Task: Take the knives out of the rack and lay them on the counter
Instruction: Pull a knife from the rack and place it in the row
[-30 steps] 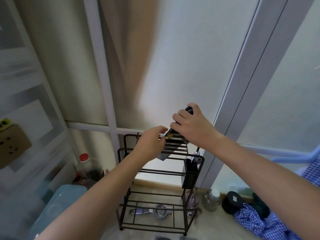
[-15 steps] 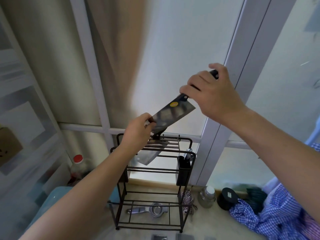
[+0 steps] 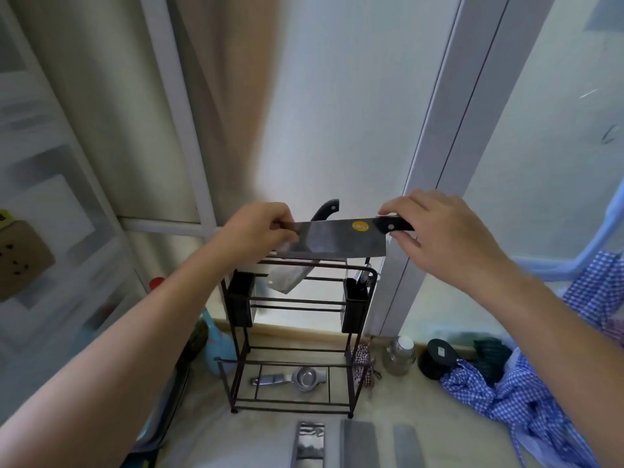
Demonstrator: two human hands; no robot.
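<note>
I hold a cleaver (image 3: 332,239) level above the black wire rack (image 3: 299,339). Its blade carries a yellow sticker, and its handle is black. My right hand (image 3: 435,233) grips the handle, while my left hand (image 3: 260,231) pinches the blade's far end. A second knife (image 3: 290,280) still sits in the rack's top slots; its black handle pokes up behind the cleaver and its blade hangs down at a slant. Three blades (image 3: 358,442) lie flat on the counter (image 3: 236,437) at the bottom edge.
A metal squeezer (image 3: 293,378) lies on the rack's bottom shelf. A steel jar (image 3: 400,354), a black round item (image 3: 437,358) and a blue checked cloth (image 3: 526,400) are to the right. A blue container (image 3: 221,352) stands left. Frosted glass panels are behind.
The cleaver came up out of the rack's slots and turned from tilted to level. Both hands stayed on it, and the view dropped so the counter blades show.
</note>
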